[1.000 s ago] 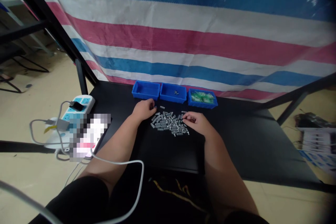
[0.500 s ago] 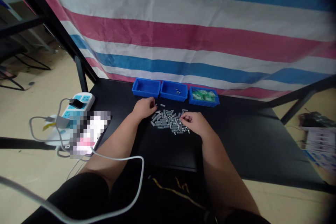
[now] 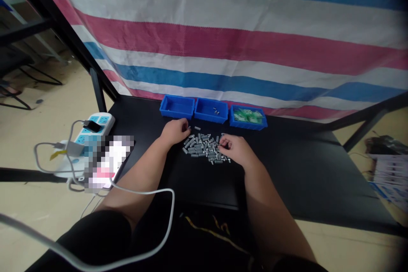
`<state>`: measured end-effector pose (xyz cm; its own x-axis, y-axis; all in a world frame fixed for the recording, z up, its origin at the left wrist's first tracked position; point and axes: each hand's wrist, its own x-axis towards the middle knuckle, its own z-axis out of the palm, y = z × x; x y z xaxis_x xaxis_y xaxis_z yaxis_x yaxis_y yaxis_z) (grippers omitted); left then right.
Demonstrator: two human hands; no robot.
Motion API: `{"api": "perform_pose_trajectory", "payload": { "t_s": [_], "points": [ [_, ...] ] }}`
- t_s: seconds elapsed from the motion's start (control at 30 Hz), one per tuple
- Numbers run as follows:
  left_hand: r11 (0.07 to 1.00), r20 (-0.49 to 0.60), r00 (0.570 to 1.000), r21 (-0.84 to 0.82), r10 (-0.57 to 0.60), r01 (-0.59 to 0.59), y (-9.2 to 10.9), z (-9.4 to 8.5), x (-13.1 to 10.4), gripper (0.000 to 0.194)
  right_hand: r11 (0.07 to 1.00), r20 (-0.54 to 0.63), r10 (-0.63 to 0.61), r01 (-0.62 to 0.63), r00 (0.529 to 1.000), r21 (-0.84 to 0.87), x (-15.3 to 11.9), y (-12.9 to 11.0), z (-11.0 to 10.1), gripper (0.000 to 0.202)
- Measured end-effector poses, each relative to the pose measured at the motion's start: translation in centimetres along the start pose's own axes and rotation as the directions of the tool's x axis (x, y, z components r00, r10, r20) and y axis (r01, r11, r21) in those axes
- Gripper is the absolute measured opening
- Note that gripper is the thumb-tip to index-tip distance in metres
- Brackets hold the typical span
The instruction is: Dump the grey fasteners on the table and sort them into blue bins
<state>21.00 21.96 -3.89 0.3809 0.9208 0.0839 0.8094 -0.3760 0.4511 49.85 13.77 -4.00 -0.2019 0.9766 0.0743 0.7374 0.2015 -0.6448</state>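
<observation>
A pile of small grey metal cylinders (image 3: 202, 146) lies on the black table (image 3: 204, 182). At its upper left edge is my left hand (image 3: 175, 131), fingers curled together, with a small metallic piece showing at the fingertips. My right hand (image 3: 234, 148) is at the pile's right side, thumb and fingers closed in a pinch; what they hold is too small to make out. One loose cylinder (image 3: 197, 128) lies just above the pile, between the hands.
Behind the pile stand a blue bin (image 3: 177, 112), a middle blue bin (image 3: 207, 117) with a few metal pieces, and a right blue bin (image 3: 248, 126) with green-and-clear packets. A phone (image 3: 123, 165), power strip (image 3: 106, 124) and white cable (image 3: 172, 210) are at left.
My right hand has shifted very slightly at the pile's right edge. My left hand looks unchanged.
</observation>
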Motion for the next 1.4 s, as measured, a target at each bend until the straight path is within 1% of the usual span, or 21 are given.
{"api": "perform_pose_trajectory", "payload": {
  "t_s": [0.17, 0.37, 0.53, 0.63, 0.73, 0.83, 1.0, 1.23, 1.4],
  "points": [
    [1.0, 0.004, 1.0, 0.007, -0.008, 0.008, 0.1, 0.0, 0.0, 0.014, 0.999, -0.03, 0.04, -0.04, 0.999, -0.009, 0.2, 0.1, 0.2, 0.013],
    [0.999, 0.031, 0.999, 0.04, -0.024, 0.023, 0.3, -0.2, 0.0, 0.016, 1.0, -0.083, -0.013, 0.015, 0.996, 0.025, 0.1, 0.5, 0.4, 0.012],
    [0.998, 0.044, 0.998, 0.048, -0.034, 0.032, 0.4, -0.3, 0.0, 0.016, 0.991, -0.167, -0.043, 0.062, 0.985, 0.115, 0.2, 0.3, 0.4, 0.011],
    [0.998, 0.044, 0.998, 0.045, -0.037, 0.035, 0.3, -0.3, 0.0, 0.016, 0.977, -0.209, -0.029, 0.072, 0.977, 0.2, 0.2, 0.3, 0.6, 0.012],
    [0.999, 0.045, 0.998, 0.044, -0.032, 0.03, 0.3, -0.3, 0.0, 0.016, 0.955, -0.227, 0.005, 0.062, 0.974, 0.289, 0.4, 0.5, 0.8, 0.013],
    [0.999, 0.039, 0.999, 0.039, -0.032, 0.03, 0.3, -0.2, 0.0, 0.016, 0.943, -0.228, 0.022, 0.056, 0.973, 0.327, 0.6, 0.8, 1.0, 0.015],
    [0.999, 0.042, 0.999, 0.034, -0.029, 0.028, 0.1, -0.2, 0.1, 0.017, 0.94, -0.229, 0.035, 0.046, 0.973, 0.339, 0.8, 0.9, 1.2, 0.017],
    [1.0, 0.031, 0.999, 0.014, -0.019, 0.018, 0.0, -0.1, 0.1, 0.016, 0.946, -0.25, 0.012, 0.07, 0.968, 0.316, 0.8, 0.9, 1.1, 0.016],
    [1.0, 0.031, 0.999, 0.024, -0.016, 0.015, 0.1, -0.1, 0.0, 0.015, 0.949, -0.262, 0.019, 0.065, 0.965, 0.309, 0.8, 0.9, 1.2, 0.014]
  ]
}}
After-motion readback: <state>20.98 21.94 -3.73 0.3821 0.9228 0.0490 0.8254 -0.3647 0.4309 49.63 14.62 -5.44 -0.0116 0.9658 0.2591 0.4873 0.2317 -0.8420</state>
